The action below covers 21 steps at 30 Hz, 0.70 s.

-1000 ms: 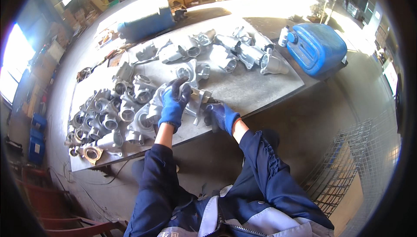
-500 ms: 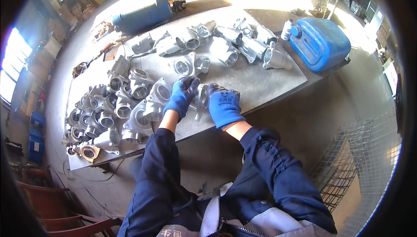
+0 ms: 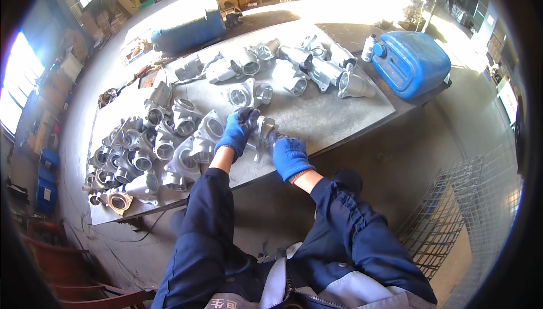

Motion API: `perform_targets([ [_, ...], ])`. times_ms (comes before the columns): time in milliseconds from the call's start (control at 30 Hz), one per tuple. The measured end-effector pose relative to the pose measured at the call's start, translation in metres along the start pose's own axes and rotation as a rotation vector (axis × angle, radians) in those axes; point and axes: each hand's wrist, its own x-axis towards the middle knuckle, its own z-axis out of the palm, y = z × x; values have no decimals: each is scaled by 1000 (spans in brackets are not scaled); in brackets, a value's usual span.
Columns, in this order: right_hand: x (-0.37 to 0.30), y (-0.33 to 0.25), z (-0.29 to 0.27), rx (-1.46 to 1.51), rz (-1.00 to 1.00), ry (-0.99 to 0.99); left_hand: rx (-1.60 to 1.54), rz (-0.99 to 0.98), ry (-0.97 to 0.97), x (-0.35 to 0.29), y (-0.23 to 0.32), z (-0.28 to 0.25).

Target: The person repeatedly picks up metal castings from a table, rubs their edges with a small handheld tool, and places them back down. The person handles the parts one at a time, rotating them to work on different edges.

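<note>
Near the front edge of the metal-topped table (image 3: 334, 119), a grey flanged metal casting (image 3: 263, 129) stands between my hands. My left hand (image 3: 238, 131), in a blue knit glove with a dark palm, is closed on its left side. My right hand (image 3: 289, 156), gloved alike, is at its lower right with the fingers curled in against it. Whether those fingers pinch the casting or a small thing is hidden. Just beyond lies another casting with two round openings (image 3: 249, 94).
Many similar castings crowd the table's left (image 3: 133, 156), and a looser group lies along the back (image 3: 294, 77). A blue jerrycan (image 3: 410, 63) and a small white bottle (image 3: 368, 47) are at the right. A blue drum (image 3: 189, 30) lies behind. Wire mesh (image 3: 452, 213) is at lower right.
My right hand has slid down and slightly back along the casting, its fingers now curled at the lower right side. The casting has turned a little, showing more of its face. My left hand stays on it.
</note>
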Motion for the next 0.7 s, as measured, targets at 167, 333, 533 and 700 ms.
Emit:
perform_targets([
  [167,16,-2,-25,33,35,126,-99,-107,-10,-5,3,1],
  [333,16,-9,-12,-33,130,127,-25,-70,29,-7,7,5],
  [533,-12,-15,20,-93,56,58,-101,-100,77,-8,4,8],
  [700,-51,6,71,211,-11,126,-251,-182,39,-12,8,2],
])
